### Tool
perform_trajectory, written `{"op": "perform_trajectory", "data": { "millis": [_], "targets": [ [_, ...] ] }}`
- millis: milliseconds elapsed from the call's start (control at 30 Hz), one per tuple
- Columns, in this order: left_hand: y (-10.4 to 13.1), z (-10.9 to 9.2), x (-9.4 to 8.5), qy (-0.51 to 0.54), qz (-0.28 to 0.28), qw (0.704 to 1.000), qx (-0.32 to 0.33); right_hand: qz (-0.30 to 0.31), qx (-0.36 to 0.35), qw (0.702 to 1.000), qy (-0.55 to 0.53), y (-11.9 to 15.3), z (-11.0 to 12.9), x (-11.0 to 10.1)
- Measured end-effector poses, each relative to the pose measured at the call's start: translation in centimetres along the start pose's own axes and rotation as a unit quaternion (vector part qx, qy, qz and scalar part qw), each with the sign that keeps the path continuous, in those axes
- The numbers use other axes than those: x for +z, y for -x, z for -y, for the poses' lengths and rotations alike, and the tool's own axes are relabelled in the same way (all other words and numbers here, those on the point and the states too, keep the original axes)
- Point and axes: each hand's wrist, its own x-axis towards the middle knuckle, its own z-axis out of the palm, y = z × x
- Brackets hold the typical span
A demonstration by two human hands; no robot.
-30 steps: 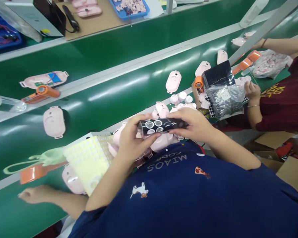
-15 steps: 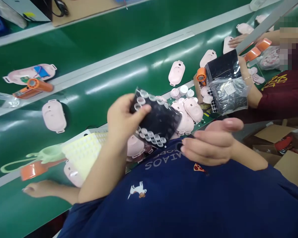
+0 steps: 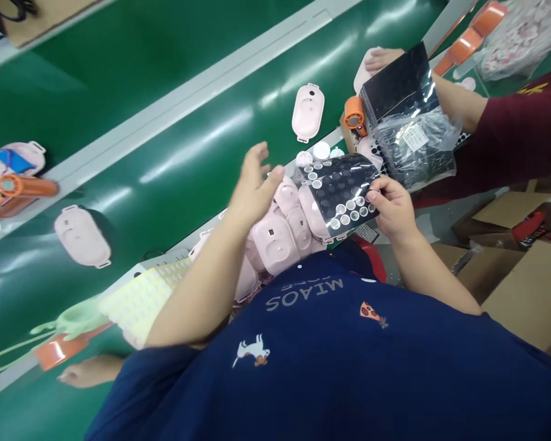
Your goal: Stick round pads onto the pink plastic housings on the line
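Nearest to you, your navy shirt (image 3: pixel 330 361) fills the lower frame and hides the near edge of the surface (image 3: pixel 362 229) below your arms. Your right hand (image 3: pixel 392 208) has its fingers (image 3: pixel 375 195) pinched on the right edge of the black sticker sheet (image 3: pixel 340 190), which curls up over the pile of pink shells (image 3: pixel 280 229) at that near edge. Your left hand (image 3: pixel 252 187) hangs just left of the sheet with its fingers spread and slack, holding nothing; the pictures don't settle whether it touches the shells under it. There is little free room here: shells crowd against the sheet on the left and below it.

Further left along the near edge lies a pale yellow pad sheet (image 3: pixel 140 300), partly covered by your left forearm. Another person's hand (image 3: pixel 80 370) shows at the lower left, cut off by your shirt, next to an orange tape dispenser (image 3: pixel 59 352).

Beyond the edge strip the green belt (image 3: pixel 174 147) gives you wide open space, with only a single pink shell (image 3: pixel 82 236) at left and another (image 3: pixel 308 110) in the middle. To the right a clear bag of black sheets (image 3: pixel 408 128) stands just behind your sheet, and a co-worker's maroon sleeve (image 3: pixel 523 131) reaches in behind it; that person's hand is mostly hidden.
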Motion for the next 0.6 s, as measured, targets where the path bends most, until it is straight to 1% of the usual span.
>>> {"op": "perform_trajectory", "data": {
  "millis": [33, 67, 100, 133, 167, 267, 333, 367, 400, 433, 467, 500, 533, 567, 600],
  "targets": [
    [0.9, 0.5, -1.8, -0.082, 0.021, 0.996, -0.026, 0.006, -0.017, 1.0, -0.011, 0.0, 0.1, -0.2],
    [1.9, 1.1, -3.3, -0.147, 0.057, 0.986, -0.052, 0.015, -0.035, 0.999, -0.019, -0.1, 0.1, -0.2],
    [3.1, 1.8, -4.3, -0.189, 0.093, 0.975, -0.074, 0.026, -0.047, 0.998, -0.023, -0.2, -0.1, -0.2],
    [4.3, 2.5, -4.7, -0.21, 0.111, 0.967, -0.088, 0.035, -0.047, 0.998, -0.025, -0.3, -0.5, -0.1],
    [5.5, 3.2, -4.8, -0.217, 0.116, 0.965, -0.096, 0.043, -0.023, 0.999, -0.021, -0.4, -1.0, 0.0],
    [8.3, 4.5, -3.5, -0.194, 0.076, 0.973, -0.103, 0.071, 0.112, 0.991, 0.036, -0.5, -3.3, 0.0],
    [9.3, 4.4, -2.6, -0.168, 0.077, 0.977, -0.11, 0.1, 0.174, 0.976, 0.087, -0.3, -4.5, -0.1],
    [9.6, 4.0, -2.5, -0.156, 0.088, 0.977, -0.114, 0.113, 0.187, 0.97, 0.107, -0.2, -4.7, -0.2],
    [9.7, 3.4, -2.5, -0.142, 0.096, 0.978, -0.12, 0.115, 0.184, 0.967, 0.131, -0.1, -4.6, -0.2],
    [9.8, 2.7, -2.7, -0.121, 0.094, 0.98, -0.126, 0.105, 0.168, 0.966, 0.164, 0.1, -4.0, 0.0],
    [9.9, 2.0, -3.0, -0.09, 0.078, 0.984, -0.133, 0.089, 0.134, 0.967, 0.198, 0.3, -3.0, 0.4],
    [9.9, 1.2, -3.3, -0.047, 0.047, 0.988, -0.14, 0.077, 0.09, 0.968, 0.222, 0.5, -1.7, 1.0],
    [9.9, 0.5, -3.5, 0.006, 0.004, 0.99, -0.144, 0.077, 0.05, 0.969, 0.228, 0.6, -0.1, 1.9],
    [9.9, -0.1, -3.6, 0.061, -0.041, 0.987, -0.141, 0.096, 0.018, 0.972, 0.212, 0.8, 1.8, 3.0],
    [10.0, -0.7, -3.7, 0.105, -0.082, 0.983, -0.129, 0.14, 0.016, 0.976, 0.166, 1.0, 3.6, 4.2]
  ]
}}
